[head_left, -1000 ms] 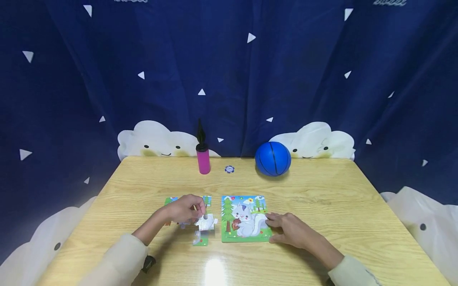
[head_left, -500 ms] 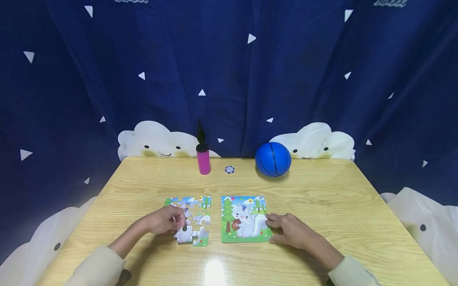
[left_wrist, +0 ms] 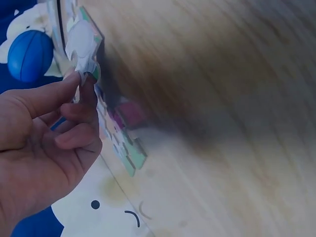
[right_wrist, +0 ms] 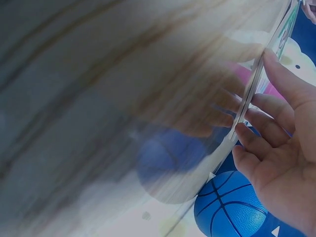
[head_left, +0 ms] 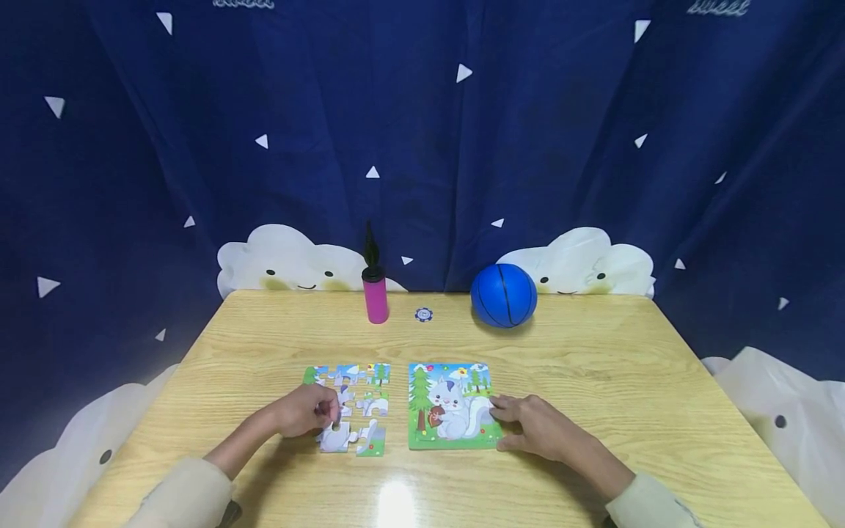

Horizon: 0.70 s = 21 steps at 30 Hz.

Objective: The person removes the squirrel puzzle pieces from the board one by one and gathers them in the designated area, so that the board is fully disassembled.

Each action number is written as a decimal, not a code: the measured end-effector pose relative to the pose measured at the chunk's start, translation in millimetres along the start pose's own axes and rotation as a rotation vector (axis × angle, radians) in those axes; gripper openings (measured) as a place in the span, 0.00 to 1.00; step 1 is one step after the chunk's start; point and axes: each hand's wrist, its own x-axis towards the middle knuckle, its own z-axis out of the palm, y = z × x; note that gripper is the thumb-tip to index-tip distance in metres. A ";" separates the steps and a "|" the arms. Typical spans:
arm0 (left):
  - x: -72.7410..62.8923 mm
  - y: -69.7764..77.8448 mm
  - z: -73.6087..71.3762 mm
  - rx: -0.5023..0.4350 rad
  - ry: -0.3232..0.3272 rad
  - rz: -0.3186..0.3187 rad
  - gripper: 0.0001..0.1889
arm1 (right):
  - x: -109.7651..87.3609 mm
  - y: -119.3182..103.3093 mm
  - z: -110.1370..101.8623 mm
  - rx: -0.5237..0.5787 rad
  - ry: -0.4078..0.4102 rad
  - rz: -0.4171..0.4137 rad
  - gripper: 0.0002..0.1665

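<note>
Between thumb and forefinger my left hand (head_left: 302, 411) pinches a puzzle piece (left_wrist: 85, 42) with a pale grey body printed on it. In the head view this puzzle piece (head_left: 334, 438) is at the lower part of the puzzle, close to the table. Several other puzzle pieces (head_left: 378, 405) lie loosely spaced behind and beside it; some are hidden under the hand. To their right lies a square picture board (head_left: 419, 442) showing a squirrel with a nut. My right hand (head_left: 538, 427) rests at its right edge, fingertips touching, fingers relaxed.
A magenta hand pump (head_left: 376, 299) with a black nozzle stands at the back of the wooden table (head_left: 581, 352). Right of it lie a blue and white poker chip (head_left: 424, 314) and a blue ball (head_left: 504, 295). A dark blue curtain (head_left: 422, 132) hangs behind.
My left hand has carried the puzzle piece leftward and down, from beside the right-hand pieces to the lower middle of the puzzle. My right hand has stayed at the board.
</note>
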 end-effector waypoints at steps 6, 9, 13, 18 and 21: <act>-1.4 -3.2 2.3 0.021 0.019 -0.014 0.06 | -0.3 -0.2 -1.1 -0.006 0.004 0.001 0.32; -0.8 -4.1 2.8 0.019 0.025 -0.013 0.06 | -0.2 0.0 -1.2 -0.005 0.004 0.004 0.32; 2.0 -3.4 0.4 0.012 0.019 0.020 0.05 | -0.1 -0.1 -0.7 -0.005 0.003 0.004 0.32; 9.4 3.3 -6.9 0.043 0.025 0.057 0.02 | -0.1 -0.8 -0.4 -0.012 0.006 0.000 0.32; 14.7 9.8 -9.6 0.054 0.028 0.073 0.01 | -0.2 -0.7 -0.4 -0.008 0.006 0.001 0.32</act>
